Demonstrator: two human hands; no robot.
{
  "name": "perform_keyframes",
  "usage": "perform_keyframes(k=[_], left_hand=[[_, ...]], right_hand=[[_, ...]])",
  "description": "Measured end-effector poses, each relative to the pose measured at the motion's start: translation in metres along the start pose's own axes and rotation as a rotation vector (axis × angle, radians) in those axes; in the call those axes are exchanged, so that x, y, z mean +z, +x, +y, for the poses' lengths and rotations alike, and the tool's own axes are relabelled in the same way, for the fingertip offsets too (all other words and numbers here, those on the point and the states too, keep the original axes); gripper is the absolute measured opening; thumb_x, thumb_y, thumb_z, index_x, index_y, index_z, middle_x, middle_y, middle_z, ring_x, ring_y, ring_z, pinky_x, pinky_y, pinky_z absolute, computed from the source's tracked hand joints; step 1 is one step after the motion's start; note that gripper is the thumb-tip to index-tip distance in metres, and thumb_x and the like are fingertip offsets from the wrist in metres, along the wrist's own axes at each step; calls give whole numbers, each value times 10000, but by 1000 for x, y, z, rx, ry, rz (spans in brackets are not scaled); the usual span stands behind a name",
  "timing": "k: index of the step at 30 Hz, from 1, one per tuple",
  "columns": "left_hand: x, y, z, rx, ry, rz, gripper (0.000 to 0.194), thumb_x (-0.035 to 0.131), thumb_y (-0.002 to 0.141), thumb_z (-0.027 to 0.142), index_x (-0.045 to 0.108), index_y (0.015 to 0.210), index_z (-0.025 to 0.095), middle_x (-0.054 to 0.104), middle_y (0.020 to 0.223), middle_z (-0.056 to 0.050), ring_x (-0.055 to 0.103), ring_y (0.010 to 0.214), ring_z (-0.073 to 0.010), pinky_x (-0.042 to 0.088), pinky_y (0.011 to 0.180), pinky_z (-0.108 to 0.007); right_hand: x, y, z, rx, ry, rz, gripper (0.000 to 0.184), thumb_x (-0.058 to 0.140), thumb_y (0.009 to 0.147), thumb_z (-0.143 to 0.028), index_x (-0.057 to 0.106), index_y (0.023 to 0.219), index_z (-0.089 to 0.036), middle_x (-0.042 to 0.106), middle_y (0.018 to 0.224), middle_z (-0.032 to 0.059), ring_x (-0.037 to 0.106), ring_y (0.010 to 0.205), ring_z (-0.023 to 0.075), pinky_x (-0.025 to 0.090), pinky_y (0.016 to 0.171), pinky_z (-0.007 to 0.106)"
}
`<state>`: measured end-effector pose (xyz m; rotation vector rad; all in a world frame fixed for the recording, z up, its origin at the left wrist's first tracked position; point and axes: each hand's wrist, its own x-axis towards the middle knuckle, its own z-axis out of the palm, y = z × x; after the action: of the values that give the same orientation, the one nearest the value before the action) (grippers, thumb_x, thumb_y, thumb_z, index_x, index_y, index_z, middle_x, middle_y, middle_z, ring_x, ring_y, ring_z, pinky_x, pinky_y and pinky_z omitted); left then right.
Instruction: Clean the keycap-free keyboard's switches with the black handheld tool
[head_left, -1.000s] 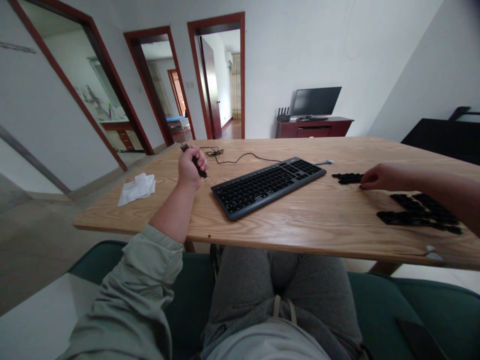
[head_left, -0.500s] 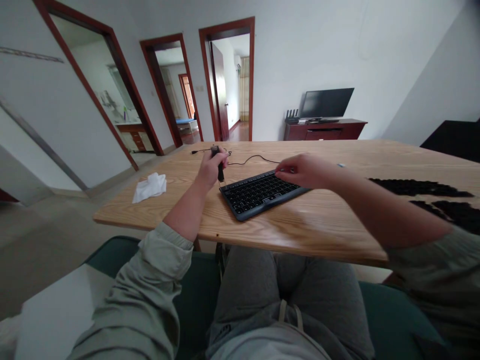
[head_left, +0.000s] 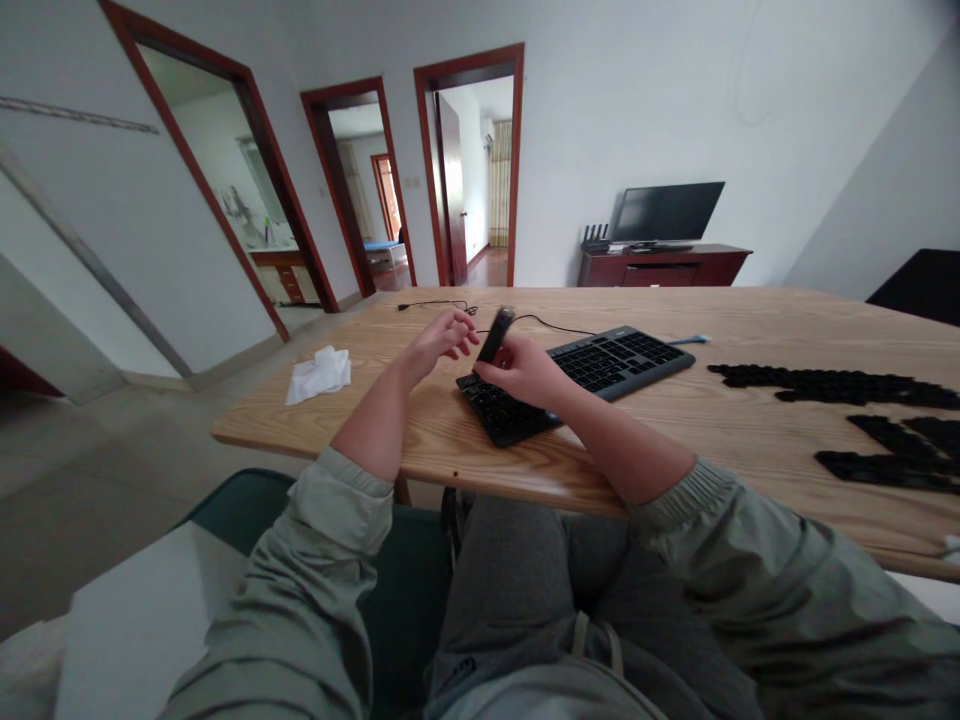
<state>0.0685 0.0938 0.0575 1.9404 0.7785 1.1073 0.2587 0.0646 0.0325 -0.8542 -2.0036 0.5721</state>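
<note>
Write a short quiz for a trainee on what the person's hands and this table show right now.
1. Which holds the small black object: the left hand or the right hand?
2. True or false: the white tissue lies to the left of the keyboard.
3. Fill in the blank: the thin cable is ____ in colour.

Key: 1. The right hand. 2. True. 3. Black.
</note>
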Motion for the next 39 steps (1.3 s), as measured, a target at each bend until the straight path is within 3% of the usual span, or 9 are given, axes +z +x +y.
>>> perform_keyframes(k=[4,7,12,19,33,39], left_hand=[[-11,-1,-11,-133,191,-170,319,762,667,400,630,801,141,633,740,-17,557,647,-111,434,620,-240],[-10,1,-15,-171,241,-271,289,778,647,365,688,804,140,674,752,-35,592,680,-130,455,651,-256],[-11,0,-17,-189,289,-318,237,765,662,349,741,794,153,700,737,-41,607,667,-131,456,641,-247],[-12,-2,-11,-206,374,-284,238,754,647,304,746,825,147,704,747,-44,587,648,-128,431,605,-240],[-11,-1,-16,-189,386,-289,198,720,652,288,725,797,153,686,718,-27,580,640,-126,422,589,-233],[-11,0,-18,-179,405,-288,170,711,652,268,710,776,151,665,697,-16,568,631,-123,428,586,-237]], right_hand=[[-6,-4,11,120,43,133,189,642,765,-359,563,812,-193,605,660,3,531,578,143,412,520,268],[-5,-5,12,154,82,114,150,625,777,-334,551,788,-204,602,635,3,529,538,138,416,487,263],[-1,-7,9,155,120,87,181,629,793,-323,612,910,-187,631,702,11,540,522,122,435,480,259],[-1,-5,14,196,163,35,107,619,807,-293,623,798,-186,666,683,34,541,492,130,454,465,270],[-1,-7,16,188,142,26,146,612,823,-329,615,775,-192,653,665,34,544,496,135,451,458,272],[4,-11,19,183,151,16,137,613,831,-328,618,852,-193,630,641,15,547,516,136,451,473,263]])
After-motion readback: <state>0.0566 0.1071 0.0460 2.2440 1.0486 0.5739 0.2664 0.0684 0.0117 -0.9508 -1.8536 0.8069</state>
